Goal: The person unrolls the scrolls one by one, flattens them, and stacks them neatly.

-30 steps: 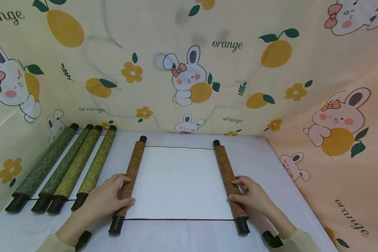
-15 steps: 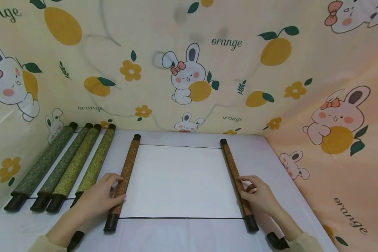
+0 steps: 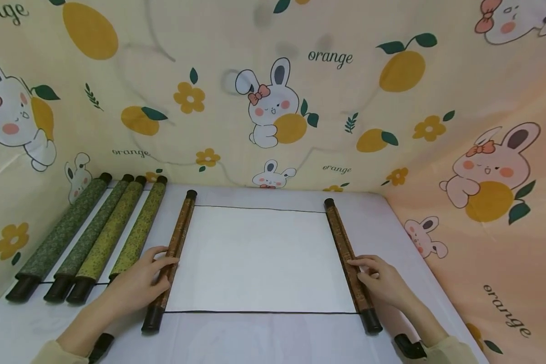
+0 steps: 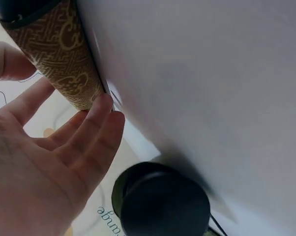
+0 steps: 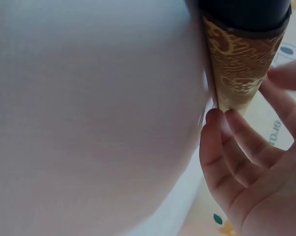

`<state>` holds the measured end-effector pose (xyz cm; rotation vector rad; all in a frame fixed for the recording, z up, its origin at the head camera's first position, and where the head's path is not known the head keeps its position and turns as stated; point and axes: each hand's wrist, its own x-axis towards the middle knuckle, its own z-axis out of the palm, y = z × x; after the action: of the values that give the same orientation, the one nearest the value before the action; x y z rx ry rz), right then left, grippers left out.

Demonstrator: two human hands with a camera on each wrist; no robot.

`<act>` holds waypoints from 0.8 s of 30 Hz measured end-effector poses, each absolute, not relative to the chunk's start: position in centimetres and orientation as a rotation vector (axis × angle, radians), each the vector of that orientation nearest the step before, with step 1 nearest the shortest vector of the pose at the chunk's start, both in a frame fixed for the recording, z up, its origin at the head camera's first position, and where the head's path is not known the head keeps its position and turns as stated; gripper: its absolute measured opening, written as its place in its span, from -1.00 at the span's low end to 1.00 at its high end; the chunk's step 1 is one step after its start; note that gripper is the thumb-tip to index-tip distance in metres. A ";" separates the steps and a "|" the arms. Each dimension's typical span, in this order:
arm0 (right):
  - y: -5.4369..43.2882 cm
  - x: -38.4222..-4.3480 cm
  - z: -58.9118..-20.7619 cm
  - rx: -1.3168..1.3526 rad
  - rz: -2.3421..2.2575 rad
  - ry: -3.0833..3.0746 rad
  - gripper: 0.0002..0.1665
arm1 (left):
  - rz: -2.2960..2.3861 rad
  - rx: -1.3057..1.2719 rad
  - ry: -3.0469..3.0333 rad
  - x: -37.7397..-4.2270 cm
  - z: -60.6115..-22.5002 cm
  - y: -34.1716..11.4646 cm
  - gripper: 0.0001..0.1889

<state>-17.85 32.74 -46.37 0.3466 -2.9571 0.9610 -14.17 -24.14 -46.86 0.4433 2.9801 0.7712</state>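
A scroll lies on the white table, its white sheet (image 3: 259, 258) spread between two brown rolls with a gold pattern and black end knobs. My left hand (image 3: 136, 285) holds the left roll (image 3: 181, 227), fingers over its top and thumb at its near side. At the other end, my right hand (image 3: 384, 283) grips the right roll (image 3: 339, 232) from its outer side. The left wrist view has the patterned roll (image 4: 59, 54) between thumb and fingers. Fingertips of the right hand meet the underside of the roll (image 5: 239, 73) in the right wrist view.
Left of the scroll lie several more rolls, dark green (image 3: 68, 230) and yellow-green (image 3: 138, 232), with black knobs. One black knob (image 4: 162, 204) is close below my left hand. A printed cloth (image 3: 209, 131) with rabbits and oranges rises behind and on both sides.
The two brown rolls have moved apart, left one leftward and right one rightward, each with its hand. More of the white sheet shows and both rolls look thinner.
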 end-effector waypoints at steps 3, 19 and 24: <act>33.0 -17.9 -46.4 0.273 0.993 -2.970 -0.59 | 0.727 0.455 3.025 -14.2 -46.9 -24.5 -0.55; 34.7 -17.6 -46.3 0.098 1.038 -3.015 -0.31 | 0.801 0.265 3.032 -14.0 -47.0 -25.7 -0.26; 35.2 -17.5 -46.7 0.126 1.085 -2.995 -0.34 | 0.810 0.247 3.025 -14.0 -46.9 -25.8 -0.28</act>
<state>-17.54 35.25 -46.69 0.1258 -2.9954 1.0853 -13.95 -25.84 -46.90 0.2470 3.0246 0.8100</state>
